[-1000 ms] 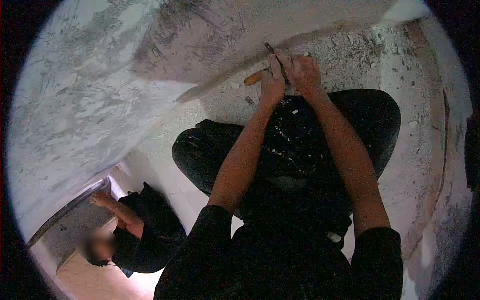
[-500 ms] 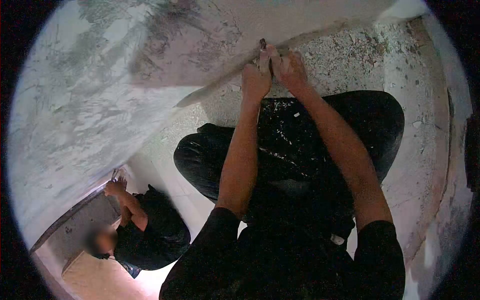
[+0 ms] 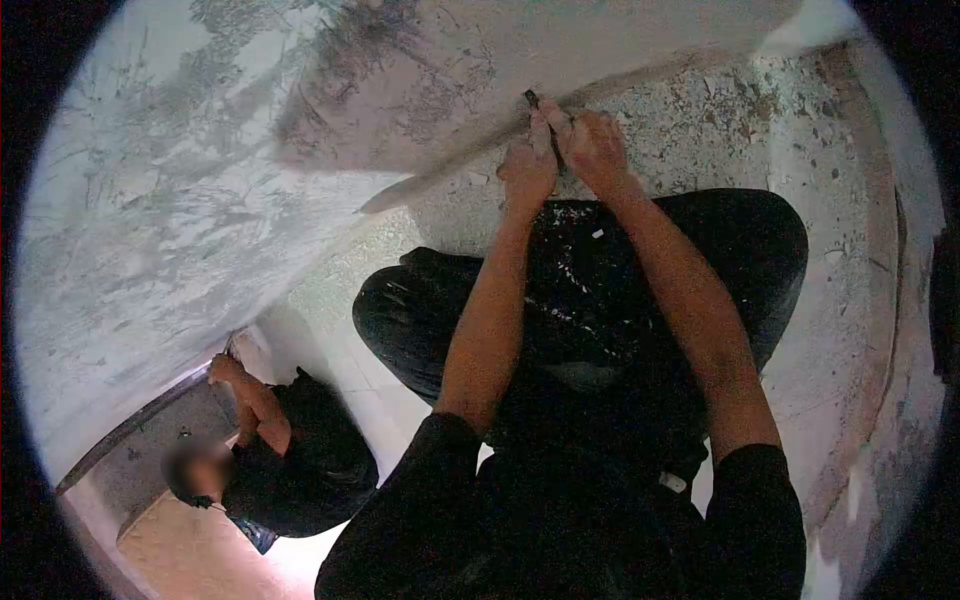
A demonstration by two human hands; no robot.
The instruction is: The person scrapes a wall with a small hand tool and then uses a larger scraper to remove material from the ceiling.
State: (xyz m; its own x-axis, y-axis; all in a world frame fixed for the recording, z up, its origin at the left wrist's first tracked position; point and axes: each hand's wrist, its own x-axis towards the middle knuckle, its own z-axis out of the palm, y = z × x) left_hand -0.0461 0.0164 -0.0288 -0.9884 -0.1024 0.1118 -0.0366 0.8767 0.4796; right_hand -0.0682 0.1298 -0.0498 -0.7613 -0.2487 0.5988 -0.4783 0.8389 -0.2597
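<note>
Both of my hands are close together at the foot of the wall [image 3: 390, 110]. A slim tool with a dark tip [image 3: 531, 99] sticks out beyond my fingers, pointing to the wall base. My right hand [image 3: 596, 152] is closed around it, and a dark length of it shows between the hands. My left hand [image 3: 530, 168] is beside it, thumb and fingers pressed along the tool near the tip. The tool's exact kind is too small to make out.
Pale flakes and chips cover the floor [image 3: 700, 120] ahead of my knees. Another wall edge [image 3: 898, 260] runs down the right. At lower left a co-worker [image 3: 300, 450] in dark clothes crouches by the wall, hands raised to a lit gap beside a grey panel [image 3: 160, 445].
My hands and the tool have shifted slightly right and nearer to me along the wall base. The co-worker's hands have moved a little as well.
</note>
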